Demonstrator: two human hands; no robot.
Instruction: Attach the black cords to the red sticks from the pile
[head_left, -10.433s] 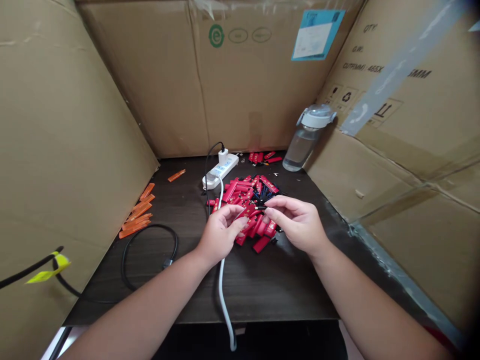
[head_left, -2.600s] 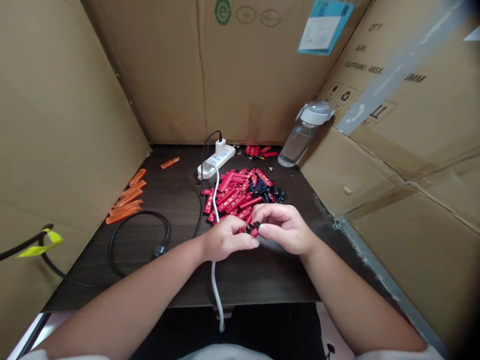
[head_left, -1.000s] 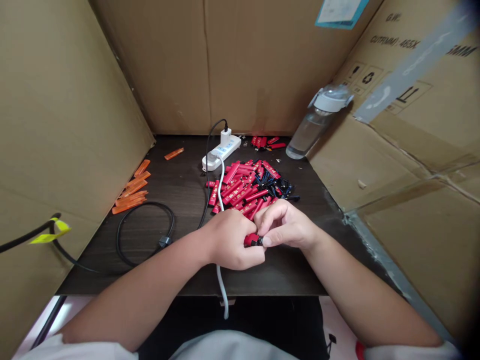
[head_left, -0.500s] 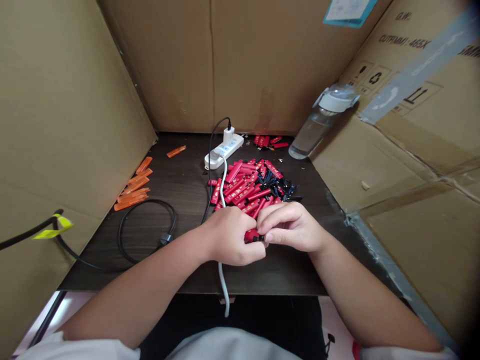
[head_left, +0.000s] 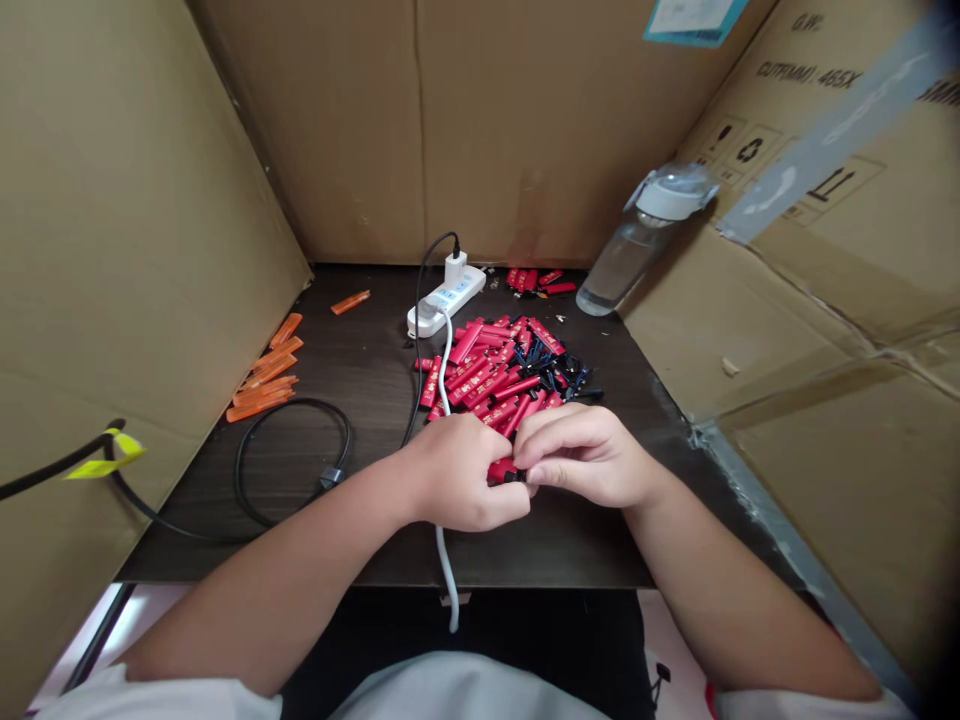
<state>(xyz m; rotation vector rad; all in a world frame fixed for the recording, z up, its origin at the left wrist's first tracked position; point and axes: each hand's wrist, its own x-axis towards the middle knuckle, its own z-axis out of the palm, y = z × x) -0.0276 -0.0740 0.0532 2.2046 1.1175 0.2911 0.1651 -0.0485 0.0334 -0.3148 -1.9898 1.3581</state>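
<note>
My left hand (head_left: 466,472) is closed around a small red lighter-like case (head_left: 501,472) with a black end, most of it hidden by my fingers. From the other side, my right hand (head_left: 581,455) pinches at the black end with thumb and fingertips. The two hands meet above the front of the dark table. Just beyond them lies a heap of red cases (head_left: 480,378) with gold print, several with black ends. On the heap's right side sit small black and blue parts (head_left: 562,375), tangled together.
Orange translucent pieces (head_left: 266,375) lie at the left. A white power strip (head_left: 448,300) with plugs stands behind the heap, its white cable running beneath my left hand. A water bottle (head_left: 630,245) leans at the right. A black cable (head_left: 349,445) loops left. Cardboard walls (head_left: 360,130) enclose the table.
Both hands keep nearly the same place and grip on the red case. The whole view has shifted very slightly; nothing else visibly moved.
</note>
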